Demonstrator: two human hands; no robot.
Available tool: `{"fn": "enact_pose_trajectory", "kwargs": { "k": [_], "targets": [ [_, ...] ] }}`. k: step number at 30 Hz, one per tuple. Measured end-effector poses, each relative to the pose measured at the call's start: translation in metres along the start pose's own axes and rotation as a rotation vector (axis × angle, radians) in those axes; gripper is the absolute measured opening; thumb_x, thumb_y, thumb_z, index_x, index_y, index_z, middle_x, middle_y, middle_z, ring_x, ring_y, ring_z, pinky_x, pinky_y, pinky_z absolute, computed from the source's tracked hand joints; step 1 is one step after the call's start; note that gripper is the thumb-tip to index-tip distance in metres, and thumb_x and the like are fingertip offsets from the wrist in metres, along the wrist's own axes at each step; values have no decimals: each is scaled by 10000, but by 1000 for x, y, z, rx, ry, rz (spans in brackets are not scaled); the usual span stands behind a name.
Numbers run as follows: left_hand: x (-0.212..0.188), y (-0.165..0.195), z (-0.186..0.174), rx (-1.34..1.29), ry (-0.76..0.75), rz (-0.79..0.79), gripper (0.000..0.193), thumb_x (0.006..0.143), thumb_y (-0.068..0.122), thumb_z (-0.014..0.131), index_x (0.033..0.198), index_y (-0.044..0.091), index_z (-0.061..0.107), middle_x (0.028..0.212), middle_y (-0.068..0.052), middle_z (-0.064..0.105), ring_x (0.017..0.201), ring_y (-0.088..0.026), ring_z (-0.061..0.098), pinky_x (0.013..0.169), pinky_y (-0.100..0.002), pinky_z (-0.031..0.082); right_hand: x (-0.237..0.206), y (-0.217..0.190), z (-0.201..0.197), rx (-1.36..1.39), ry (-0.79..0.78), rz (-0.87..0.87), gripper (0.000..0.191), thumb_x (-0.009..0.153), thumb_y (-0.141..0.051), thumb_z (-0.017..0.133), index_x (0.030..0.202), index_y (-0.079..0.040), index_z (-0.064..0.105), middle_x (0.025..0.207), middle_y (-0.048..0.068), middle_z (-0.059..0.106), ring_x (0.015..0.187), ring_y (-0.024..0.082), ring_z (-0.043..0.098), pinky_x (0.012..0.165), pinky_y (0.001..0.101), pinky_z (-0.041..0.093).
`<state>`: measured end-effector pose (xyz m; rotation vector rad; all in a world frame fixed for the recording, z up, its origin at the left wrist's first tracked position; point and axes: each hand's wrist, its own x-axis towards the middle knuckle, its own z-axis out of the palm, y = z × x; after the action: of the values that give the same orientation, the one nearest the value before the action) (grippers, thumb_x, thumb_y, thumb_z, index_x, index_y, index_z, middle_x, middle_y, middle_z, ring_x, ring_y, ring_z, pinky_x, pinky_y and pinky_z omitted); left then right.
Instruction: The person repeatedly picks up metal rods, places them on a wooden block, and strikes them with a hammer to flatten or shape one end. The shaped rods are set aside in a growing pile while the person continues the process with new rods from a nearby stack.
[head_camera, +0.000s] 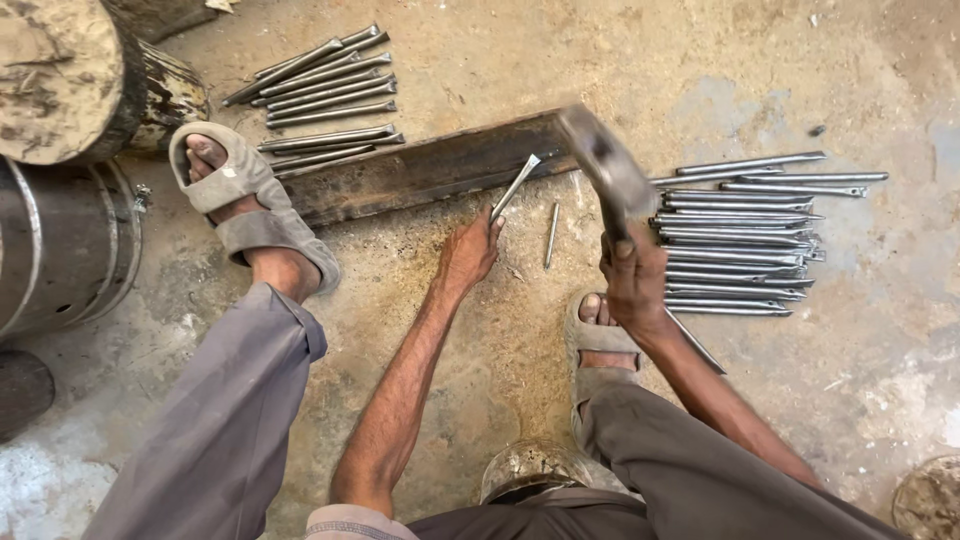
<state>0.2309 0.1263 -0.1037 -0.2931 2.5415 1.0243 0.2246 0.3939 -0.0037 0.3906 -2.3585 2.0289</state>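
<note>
My left hand (470, 248) grips a thin steel rod (516, 186) and rests its far end on a dark iron bar (420, 175) lying on the floor. My right hand (632, 275) holds a hammer (605, 165) raised over the bar, its head blurred with motion just right of the rod's tip. A short loose rod (551, 235) lies on the ground between my hands.
A pile of steel rods (735, 235) lies at the right, another pile (325, 95) at the upper left. My sandalled feet (245, 200) (595, 340) flank the bar. A wooden log (75, 75) and a metal drum (60, 245) stand at the left.
</note>
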Motion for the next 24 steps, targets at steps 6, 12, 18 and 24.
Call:
{"fn": "enact_pose_trajectory", "kwargs": {
  "k": [6,12,18,24],
  "targets": [
    [0,5,-6,84,220,262,375,1068,332,528,1337,78,592,692,-152,643,536,-311,632,519,-484,528,2,20,-5,-554,-267,579,368,1041,-486,350,961,-255,626,485,2,484,358,124,437,309,347,346],
    [-7,13,-9,-29,14,-45,439,1053,344,494,1416,100,521,809,-248,711,675,-432,696,618,-530,559,2,27,-4,-65,-46,88,518,1138,-521,356,962,-65,526,643,38,425,511,114,427,433,361,347],
    [2,17,-17,42,246,243,401,1019,306,534,1340,73,594,899,-252,712,772,-450,692,665,-553,551,3,19,-3,-514,-194,245,468,1093,-447,455,1076,-28,665,522,113,495,460,163,523,414,376,397],
    [-6,9,-7,-1,59,48,369,1064,342,506,1297,65,580,893,-253,710,775,-437,700,700,-555,557,3,2,4,-492,-107,163,484,1092,-431,420,1078,-4,647,529,72,553,389,154,511,329,359,379]
  ]
}}
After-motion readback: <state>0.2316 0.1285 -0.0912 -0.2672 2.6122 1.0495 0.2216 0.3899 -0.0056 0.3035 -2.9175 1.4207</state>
